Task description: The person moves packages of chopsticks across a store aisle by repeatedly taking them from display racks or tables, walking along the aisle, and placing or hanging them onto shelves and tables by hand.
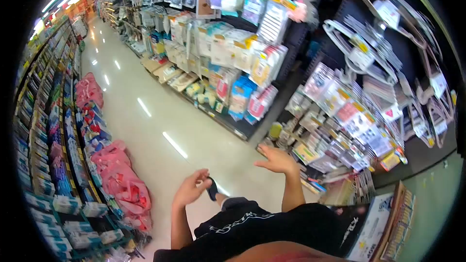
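My left hand [191,187] is raised in front of my body over the pale floor, with its fingers loosely curved and apart and nothing in them. To the right, my right hand [276,159] is held out with thumb and fingers spread, also holding nothing. Nearest to it are packaged small goods [310,150] hanging low on the right-hand display, though hand and goods look apart. Below the left hand, a dark shoe [212,189] shows on the floor.
Pink plastic bags [121,179] lie along the base of the left shelves [53,140]. Hanging packets [238,53] fill the rack ahead, above a low dark shelf edge [238,128]. Clothes hangers [361,51] hang at right. Upright boxes [374,228] stand at lower right. A shiny aisle floor [145,111] stretches away.
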The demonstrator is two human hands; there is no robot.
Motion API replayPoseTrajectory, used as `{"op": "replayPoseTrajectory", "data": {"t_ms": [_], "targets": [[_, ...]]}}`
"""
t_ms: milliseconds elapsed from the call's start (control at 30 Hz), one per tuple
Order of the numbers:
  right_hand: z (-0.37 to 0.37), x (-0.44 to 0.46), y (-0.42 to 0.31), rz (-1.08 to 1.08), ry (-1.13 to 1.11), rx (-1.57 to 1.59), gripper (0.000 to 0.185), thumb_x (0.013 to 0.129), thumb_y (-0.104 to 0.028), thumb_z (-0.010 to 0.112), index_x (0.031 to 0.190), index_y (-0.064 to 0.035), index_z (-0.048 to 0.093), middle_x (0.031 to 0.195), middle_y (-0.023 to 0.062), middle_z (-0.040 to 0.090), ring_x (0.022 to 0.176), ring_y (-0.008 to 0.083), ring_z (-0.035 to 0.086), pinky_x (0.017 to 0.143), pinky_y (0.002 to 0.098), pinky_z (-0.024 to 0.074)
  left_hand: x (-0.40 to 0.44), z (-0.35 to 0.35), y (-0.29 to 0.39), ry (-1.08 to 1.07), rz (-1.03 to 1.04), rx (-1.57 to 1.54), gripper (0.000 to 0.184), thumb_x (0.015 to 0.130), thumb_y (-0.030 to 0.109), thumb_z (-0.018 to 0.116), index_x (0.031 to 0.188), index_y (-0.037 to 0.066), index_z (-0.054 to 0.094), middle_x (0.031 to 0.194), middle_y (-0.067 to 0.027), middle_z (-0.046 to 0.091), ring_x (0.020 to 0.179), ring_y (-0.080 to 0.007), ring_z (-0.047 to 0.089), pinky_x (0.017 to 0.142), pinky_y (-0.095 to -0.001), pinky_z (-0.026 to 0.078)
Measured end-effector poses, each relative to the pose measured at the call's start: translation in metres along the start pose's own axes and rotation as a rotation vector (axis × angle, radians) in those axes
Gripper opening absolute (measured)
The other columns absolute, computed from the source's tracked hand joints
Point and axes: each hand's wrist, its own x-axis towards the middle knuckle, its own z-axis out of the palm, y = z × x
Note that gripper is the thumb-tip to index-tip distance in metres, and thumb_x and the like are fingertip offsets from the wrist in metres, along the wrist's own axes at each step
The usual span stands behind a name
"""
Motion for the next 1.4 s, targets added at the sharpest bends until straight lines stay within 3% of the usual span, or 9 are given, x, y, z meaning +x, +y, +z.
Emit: {"op": "replayPoseTrajectory", "data": {"t_ms": [100, 200, 333, 400, 767, 1000, 1200, 1300, 1400], "targets": [[-0.003, 0.093, -0.021, 0.078, -0.053, -0.08, 0.073, 0.083, -0.051, 0.064, 0.128, 0.0047, 0.048, 0.12, 0.0278, 0.058, 0.113, 0.0401, 0.056, 0.094, 0.0436, 0.0451, 0.03, -0.054, -0.036, -0.11, -0.224, 0.894, 0.056, 0.091, 0.038, 0.061, 0.132, 0.001, 0.05, 0.12, -0.0195, 0.062, 0.11, -0.032, 0.06, 0.099, -0.0425, 0.044], [-0.024, 0.179, -0.059, -0.023, -0.099, -0.123, 0.07, 0.084, -0.048, 0.063, 0.128, 0.0039, 0.047, 0.122, 0.0275, 0.056, 0.114, 0.0395, 0.055, 0.093, 0.0448, 0.0443, 0.055, -0.15, -0.057, -0.107, -0.623, 0.774, 0.059, 0.091, 0.042, 0.058, 0.133, 0.001, 0.05, 0.123, -0.0236, 0.059, 0.114, -0.0385, 0.056, 0.1, -0.0456, 0.043], [-0.052, 0.268, -0.12, -0.292, 0.012, -0.033, 0.072, 0.085, -0.045, 0.063, 0.133, 0.0048, 0.043, 0.123, 0.027, 0.056, 0.113, 0.0398, 0.054, 0.094, 0.0432, 0.0443, 0.039, -0.276, -0.066, 0.831, -0.253, 0.904, 0.053, 0.09, 0.035, 0.058, 0.13, 0.0, 0.05, 0.116, -0.0281, 0.06, 0.107, -0.0436, 0.056, 0.093, -0.0494, 0.045], [-0.056, 0.31, -0.145, -0.376, 0.015, -0.071, 0.069, 0.085, -0.043, 0.063, 0.129, 0.0063, 0.045, 0.12, 0.0271, 0.057, 0.111, 0.0402, 0.055, 0.093, 0.0435, 0.0456, 0.03, -0.313, -0.048, 1.045, -0.401, 1.049, 0.05, 0.09, 0.034, 0.058, 0.126, 0.0, 0.052, 0.11, -0.0271, 0.061, 0.1, -0.0444, 0.058, 0.087, -0.051, 0.045], [0.001, 0.556, -0.229, -0.259, -0.443, -0.168, 0.073, 0.085, -0.05, 0.063, 0.13, 0.005, 0.047, 0.12, 0.0265, 0.059, 0.111, 0.039, 0.057, 0.093, 0.0402, 0.0457, 0.116, -0.385, -0.196, 0.205, -0.838, 0.23, 0.061, 0.083, 0.051, 0.063, 0.12, 0.001, 0.058, 0.12, -0.0255, 0.061, 0.111, -0.0385, 0.059, 0.095, -0.0458, 0.047], [-0.02, 0.73, -0.345, -0.34, -0.08, -0.181, 0.067, 0.083, -0.043, 0.066, 0.126, 0.0065, 0.049, 0.121, 0.0282, 0.058, 0.114, 0.0406, 0.055, 0.096, 0.0422, 0.0442, 0.188, -0.595, -0.224, 0.545, -0.711, 0.586, 0.057, 0.085, 0.046, 0.063, 0.12, 0.001, 0.057, 0.11, -0.0257, 0.063, 0.105, -0.0407, 0.06, 0.088, -0.0479, 0.048], [-0.011, 0.826, -0.398, -0.226, -0.304, -0.161, 0.069, 0.083, -0.044, 0.065, 0.13, 0.0047, 0.049, 0.124, 0.0281, 0.056, 0.115, 0.0398, 0.054, 0.097, 0.0427, 0.0435, 0.24, -0.765, -0.162, 0.746, -0.436, 0.663, 0.055, 0.085, 0.035, 0.065, 0.125, -0.002, 0.052, 0.114, -0.0254, 0.061, 0.105, -0.0401, 0.059, 0.089, -0.0442, 0.048], [0.003, 0.882, -0.405, -0.159, -0.379, -0.206, 0.073, 0.082, -0.05, 0.064, 0.129, 0.0043, 0.05, 0.116, 0.029, 0.06, 0.108, 0.0416, 0.058, 0.09, 0.0451, 0.0464, 0.241, -0.819, -0.188, 0.777, -0.5, 0.145, 0.059, 0.086, 0.036, 0.064, 0.13, -0.002, 0.049, 0.121, -0.0267, 0.059, 0.108, -0.0399, 0.058, 0.092, -0.0436, 0.047], [0.012, 0.942, -0.435, -0.156, -0.452, -0.172, 0.071, 0.081, -0.052, 0.064, 0.122, 0.0042, 0.053, 0.104, 0.0294, 0.064, 0.098, 0.044, 0.061, 0.082, 0.0481, 0.0482, 0.261, -0.862, -0.216, 0.696, -0.903, 0.473, 0.058, 0.087, 0.039, 0.061, 0.128, -0.001, 0.052, 0.124, -0.0269, 0.058, 0.112, -0.0407, 0.057, 0.095, -0.046, 0.045]]}}
